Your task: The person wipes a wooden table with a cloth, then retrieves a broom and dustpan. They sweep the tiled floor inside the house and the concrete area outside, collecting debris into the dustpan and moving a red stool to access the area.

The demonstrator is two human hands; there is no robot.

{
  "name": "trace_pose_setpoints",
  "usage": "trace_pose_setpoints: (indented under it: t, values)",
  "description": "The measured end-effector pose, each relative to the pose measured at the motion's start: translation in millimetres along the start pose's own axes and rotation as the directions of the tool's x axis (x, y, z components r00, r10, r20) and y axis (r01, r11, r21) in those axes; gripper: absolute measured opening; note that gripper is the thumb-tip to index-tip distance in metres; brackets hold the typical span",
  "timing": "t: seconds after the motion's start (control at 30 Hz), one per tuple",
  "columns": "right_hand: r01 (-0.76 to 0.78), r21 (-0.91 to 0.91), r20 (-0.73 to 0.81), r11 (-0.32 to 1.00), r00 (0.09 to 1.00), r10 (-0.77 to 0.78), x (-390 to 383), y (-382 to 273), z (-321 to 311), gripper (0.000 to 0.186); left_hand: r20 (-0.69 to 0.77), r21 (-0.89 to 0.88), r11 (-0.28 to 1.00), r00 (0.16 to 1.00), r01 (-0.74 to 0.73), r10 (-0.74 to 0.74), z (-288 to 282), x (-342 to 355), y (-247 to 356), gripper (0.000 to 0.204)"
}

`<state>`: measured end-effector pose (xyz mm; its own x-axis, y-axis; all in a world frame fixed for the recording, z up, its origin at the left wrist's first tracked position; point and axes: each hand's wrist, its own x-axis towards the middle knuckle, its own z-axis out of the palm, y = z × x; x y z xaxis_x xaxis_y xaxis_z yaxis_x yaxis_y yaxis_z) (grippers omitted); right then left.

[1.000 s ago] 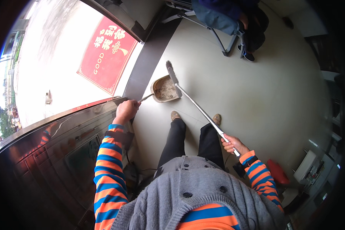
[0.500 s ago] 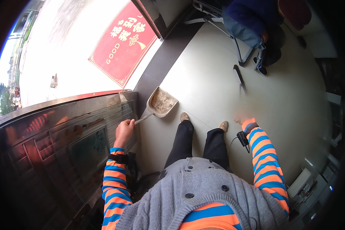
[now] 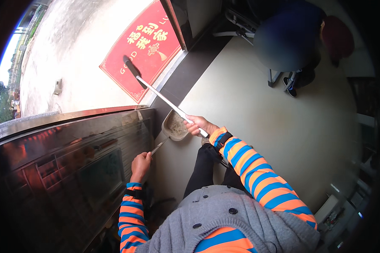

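My left hand (image 3: 140,166) is closed round the thin handle of a pale dustpan (image 3: 177,125). Greyish dirt shows in its pan, which sits by the dark floor strip near the door. My right hand (image 3: 201,125) grips the lower end of a broom's white handle (image 3: 164,98), crossing in front of the dustpan's far right part. The broom slants away to the upper left. Its narrow dark head (image 3: 132,66) is over the red doormat (image 3: 124,46); whether it touches the mat I cannot tell.
A dark door panel (image 3: 71,156) stands along my left side. The dark threshold strip (image 3: 185,80) parts the pale tiled floor (image 3: 257,101) from the bright ground outside. At the far right a person in dark blue (image 3: 291,33) sits on a metal-framed seat.
My right hand has swung left with the broom, from the floor on the right to the doorway, its head now over the mat. My left hand still holds the dustpan, slightly lower.
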<state>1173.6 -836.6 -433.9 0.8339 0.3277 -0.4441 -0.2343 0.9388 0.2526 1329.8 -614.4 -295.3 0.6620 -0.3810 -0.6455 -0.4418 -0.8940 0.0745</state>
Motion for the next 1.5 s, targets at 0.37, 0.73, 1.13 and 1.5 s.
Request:
trace_pose_setpoints:
  t: [0.37,0.73,1.13,1.5]
  values:
    - [-0.468,-0.875,-0.351,0.120,0.444,-0.824,-174,57,-120,0.038,-0.027,-0.039,0.999,1.000,0.005,-0.006,15,-9,-22,0.034]
    - [-0.508,-0.683,-0.493,0.526,-0.211,-0.844,-170,-163,-206,0.036,-0.045,-0.068,0.986,0.987,0.153,-0.156,-6,-17,1,0.032]
    - [-0.117,-0.558,-0.791,0.822,0.376,-0.483,-4,-126,-74,0.012,0.008,-0.153,0.952,0.963,0.266,-0.268,-6,-51,50,0.025]
    - [-0.233,-0.712,-0.361,0.663,0.931,-0.061,49,-209,90,0.022,0.069,-0.625,0.622,0.828,0.471,-0.557,51,-142,45,0.026]
